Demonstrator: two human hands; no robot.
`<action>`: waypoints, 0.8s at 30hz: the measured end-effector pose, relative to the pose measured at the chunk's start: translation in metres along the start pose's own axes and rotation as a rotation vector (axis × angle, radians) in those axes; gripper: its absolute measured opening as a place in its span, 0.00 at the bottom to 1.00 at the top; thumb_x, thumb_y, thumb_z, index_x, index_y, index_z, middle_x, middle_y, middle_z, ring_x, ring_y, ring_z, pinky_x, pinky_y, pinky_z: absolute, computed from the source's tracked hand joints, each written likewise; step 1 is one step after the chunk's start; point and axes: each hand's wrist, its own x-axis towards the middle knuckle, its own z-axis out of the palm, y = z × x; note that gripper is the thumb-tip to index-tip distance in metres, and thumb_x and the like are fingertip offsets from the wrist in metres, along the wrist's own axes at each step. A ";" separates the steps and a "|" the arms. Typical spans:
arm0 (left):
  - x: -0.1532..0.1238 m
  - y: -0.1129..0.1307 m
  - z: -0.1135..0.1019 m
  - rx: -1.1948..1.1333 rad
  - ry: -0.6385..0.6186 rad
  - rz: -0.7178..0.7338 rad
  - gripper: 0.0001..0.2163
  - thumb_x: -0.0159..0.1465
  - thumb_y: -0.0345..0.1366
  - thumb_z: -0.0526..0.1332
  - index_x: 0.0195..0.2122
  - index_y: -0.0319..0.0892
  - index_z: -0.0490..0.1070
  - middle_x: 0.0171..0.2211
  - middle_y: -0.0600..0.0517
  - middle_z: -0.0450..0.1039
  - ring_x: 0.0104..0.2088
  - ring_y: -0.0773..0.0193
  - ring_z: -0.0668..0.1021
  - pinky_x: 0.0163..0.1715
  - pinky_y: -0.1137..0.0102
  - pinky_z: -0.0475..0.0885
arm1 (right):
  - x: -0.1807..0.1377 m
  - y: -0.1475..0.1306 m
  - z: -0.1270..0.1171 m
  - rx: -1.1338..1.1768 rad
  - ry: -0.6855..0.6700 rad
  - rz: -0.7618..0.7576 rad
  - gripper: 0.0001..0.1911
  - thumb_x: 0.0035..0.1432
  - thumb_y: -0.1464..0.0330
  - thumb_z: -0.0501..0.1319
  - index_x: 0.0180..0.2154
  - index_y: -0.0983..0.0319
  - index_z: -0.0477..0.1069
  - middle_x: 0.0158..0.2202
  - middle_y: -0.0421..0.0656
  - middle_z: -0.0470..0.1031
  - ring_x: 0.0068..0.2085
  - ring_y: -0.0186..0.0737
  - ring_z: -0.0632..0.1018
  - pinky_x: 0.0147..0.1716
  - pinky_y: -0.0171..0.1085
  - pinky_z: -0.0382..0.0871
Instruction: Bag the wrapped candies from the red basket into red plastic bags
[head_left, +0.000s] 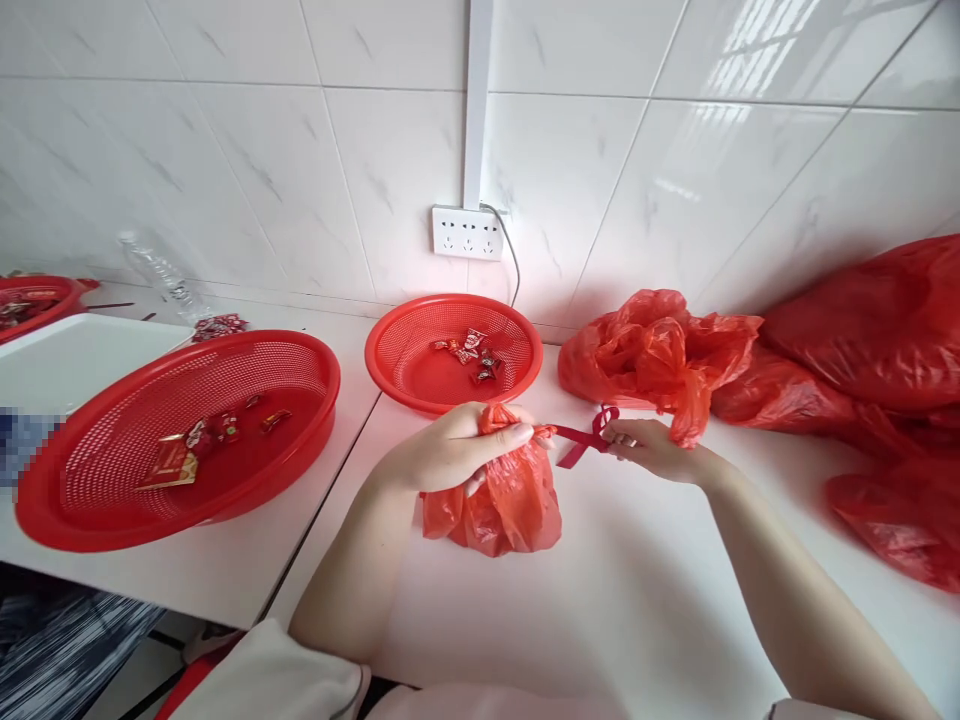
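A small red plastic bag (517,505) hangs just over the white table in front of me, bunched at its neck. My left hand (472,445) is closed around that gathered neck, thumb on top. To the right, my right hand (645,445) pinches a dark red ribbon (577,445), which has a loop near my fingers and a loose end hanging down. The ribbon runs across toward the bag's neck; whether it is tied there I cannot tell. What the bag contains is hidden.
Behind my left hand stands a round red basket (390,365) with several wrapped sweets. A larger red basket (322,400) is on the left, with packets inside. Several red plastic bags (637,345) lie at the right. A power socket (466,233) is on the wall.
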 end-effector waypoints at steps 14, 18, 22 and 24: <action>0.004 0.003 0.005 0.026 0.033 -0.036 0.19 0.67 0.49 0.55 0.44 0.39 0.74 0.20 0.57 0.64 0.15 0.74 0.65 0.15 0.77 0.62 | 0.032 0.012 -0.032 0.225 0.331 0.016 0.05 0.54 0.66 0.61 0.31 0.61 0.72 0.32 0.44 0.76 0.34 0.42 0.75 0.36 0.41 0.70; 0.004 0.003 0.003 0.019 0.035 -0.034 0.18 0.67 0.48 0.55 0.45 0.40 0.74 0.18 0.58 0.63 0.14 0.74 0.65 0.16 0.77 0.62 | 0.016 -0.005 -0.076 0.350 0.741 -0.158 0.07 0.56 0.66 0.63 0.38 0.61 0.71 0.33 0.43 0.78 0.35 0.39 0.79 0.40 0.41 0.73; 0.006 0.000 0.003 0.019 0.034 -0.023 0.16 0.66 0.48 0.56 0.38 0.40 0.75 0.20 0.56 0.67 0.14 0.74 0.65 0.15 0.77 0.61 | -0.027 -0.031 -0.127 0.493 1.326 -0.504 0.04 0.56 0.68 0.65 0.34 0.61 0.72 0.31 0.44 0.76 0.32 0.38 0.80 0.35 0.42 0.74; 0.008 0.000 0.003 0.009 0.039 -0.013 0.16 0.65 0.48 0.57 0.35 0.40 0.74 0.22 0.54 0.70 0.15 0.73 0.66 0.14 0.76 0.61 | -0.051 -0.042 -0.143 0.524 1.442 -0.670 0.02 0.54 0.71 0.65 0.33 0.60 0.74 0.31 0.43 0.75 0.32 0.38 0.80 0.34 0.43 0.74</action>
